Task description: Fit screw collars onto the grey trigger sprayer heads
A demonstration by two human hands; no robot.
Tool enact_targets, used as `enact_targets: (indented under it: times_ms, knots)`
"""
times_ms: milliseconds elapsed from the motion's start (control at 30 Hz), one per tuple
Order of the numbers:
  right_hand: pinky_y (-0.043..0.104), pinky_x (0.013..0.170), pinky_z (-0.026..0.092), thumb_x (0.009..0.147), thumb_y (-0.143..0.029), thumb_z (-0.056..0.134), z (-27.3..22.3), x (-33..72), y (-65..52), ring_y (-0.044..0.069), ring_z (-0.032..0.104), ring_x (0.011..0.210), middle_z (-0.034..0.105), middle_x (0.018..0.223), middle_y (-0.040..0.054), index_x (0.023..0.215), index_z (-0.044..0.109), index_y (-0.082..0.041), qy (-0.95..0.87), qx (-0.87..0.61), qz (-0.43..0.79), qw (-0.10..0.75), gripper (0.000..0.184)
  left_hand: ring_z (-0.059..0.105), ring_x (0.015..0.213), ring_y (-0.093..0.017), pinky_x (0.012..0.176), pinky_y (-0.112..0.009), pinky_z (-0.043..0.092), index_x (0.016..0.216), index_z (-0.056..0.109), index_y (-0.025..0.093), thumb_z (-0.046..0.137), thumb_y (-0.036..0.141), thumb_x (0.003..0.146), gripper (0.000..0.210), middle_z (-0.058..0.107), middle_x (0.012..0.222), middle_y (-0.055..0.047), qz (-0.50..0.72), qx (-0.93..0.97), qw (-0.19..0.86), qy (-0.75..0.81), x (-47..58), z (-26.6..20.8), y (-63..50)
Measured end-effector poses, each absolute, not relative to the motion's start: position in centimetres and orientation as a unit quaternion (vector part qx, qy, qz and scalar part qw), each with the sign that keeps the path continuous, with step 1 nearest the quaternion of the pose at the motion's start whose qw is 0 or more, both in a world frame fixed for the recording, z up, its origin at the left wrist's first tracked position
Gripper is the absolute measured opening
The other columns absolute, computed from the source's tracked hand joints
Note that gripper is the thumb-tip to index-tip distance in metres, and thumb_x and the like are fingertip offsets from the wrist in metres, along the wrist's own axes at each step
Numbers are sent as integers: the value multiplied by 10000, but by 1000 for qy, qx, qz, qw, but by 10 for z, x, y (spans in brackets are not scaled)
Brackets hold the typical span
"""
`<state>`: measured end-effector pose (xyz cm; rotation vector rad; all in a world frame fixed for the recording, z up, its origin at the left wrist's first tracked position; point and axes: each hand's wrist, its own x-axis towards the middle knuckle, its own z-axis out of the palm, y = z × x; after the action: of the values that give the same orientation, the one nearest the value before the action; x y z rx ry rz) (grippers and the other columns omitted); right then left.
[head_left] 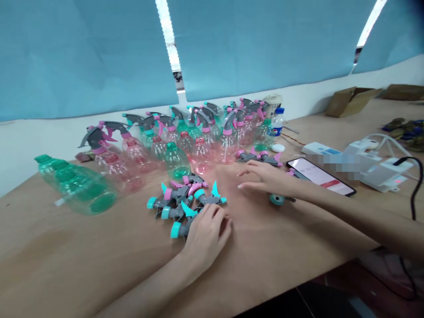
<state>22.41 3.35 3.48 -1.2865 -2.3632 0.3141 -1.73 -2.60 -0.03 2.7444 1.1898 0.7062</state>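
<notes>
My left hand [206,232] is curled over a grey spray head [180,229] with a teal collar, at the near edge of a loose pile; its palm hides part of that head. The pile holds several more spray heads [172,212], with teal or pink collars. My right hand [258,176] hovers over the table with fingers stretched out and nothing in them. Just behind it lie pink-trimmed spray heads [270,160], and a teal-collared spray head [277,199] sits below its wrist. Clear pink bottles [201,157] and green bottles [176,161] stand behind the pile.
Bottles with sprayers fitted [228,137] stand in rows along the wall. Green bottles [79,185] stand at left. A phone [321,176], white power strips [380,168] with cables, a Pepsi bottle [277,126] and a cardboard box [347,102] are at right.
</notes>
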Motion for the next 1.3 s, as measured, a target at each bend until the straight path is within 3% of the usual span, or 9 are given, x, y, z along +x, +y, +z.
enact_targets:
  times_ms: [167,400,500,633,767,933,1067,1167,1300]
  knots:
    - [369,820,458,836,-526,524,30,268,61,244,585,949,614,1002,92,1004,631,-191,-813,-540,62,211,389,569,834,-195,739,-343,503,884,552,183,435,160,901,121,581,907,-54,228,903,55,360,-16,1,-26]
    - [463,877,424,828,-575,504,22,283,92,346,550,1052,598,1091,188,1180,573,-130,-756,-636,28,154,571,561,837,-183,741,-322,500,925,552,191,427,130,907,141,586,919,-56,238,914,117,307,3,-1,-27]
    - [587,883,376,805,-677,439,13,264,96,435,468,1149,537,1202,220,1333,465,-187,-726,-672,38,137,721,566,838,-182,739,-321,502,930,552,192,436,124,898,138,587,915,-54,243,910,127,313,12,-1,-25]
    - [699,894,286,793,-733,369,4,239,96,507,267,1284,387,1382,220,1383,405,-253,-704,-697,56,125,761,580,821,-177,726,-315,507,943,549,191,448,122,889,134,590,907,-48,244,907,136,316,18,0,-22]
    - [629,931,329,802,-737,337,1,232,86,455,315,1280,390,1399,193,1375,415,-247,-720,-678,73,128,757,584,816,-174,714,-308,506,937,557,195,450,128,889,135,593,915,-48,236,903,157,323,17,1,-21]
    - [550,943,367,839,-630,441,2,240,56,376,436,1202,541,1289,116,1215,578,-311,-776,-604,88,156,512,578,803,-171,695,-303,496,930,552,195,445,136,897,127,595,909,-39,234,906,157,317,16,0,-20]
    - [493,939,393,883,-601,376,19,246,33,315,540,1077,642,1099,128,1113,653,-221,-834,-520,124,137,524,576,803,-172,698,-303,494,913,549,190,441,132,896,124,595,904,-39,234,906,154,318,17,-1,-20]
    - [446,940,417,860,-640,383,35,252,19,296,552,1093,617,1165,121,1170,617,-200,-844,-493,174,117,587,571,791,-170,699,-302,494,899,551,190,446,130,892,121,586,883,-34,241,902,146,325,18,1,-20]
    - [427,998,381,858,-624,412,36,262,14,286,470,1227,545,1287,92,1227,557,-248,-829,-512,131,183,546,574,814,-171,739,-317,505,891,559,194,446,135,890,128,572,909,-39,251,892,150,344,20,2,-19]
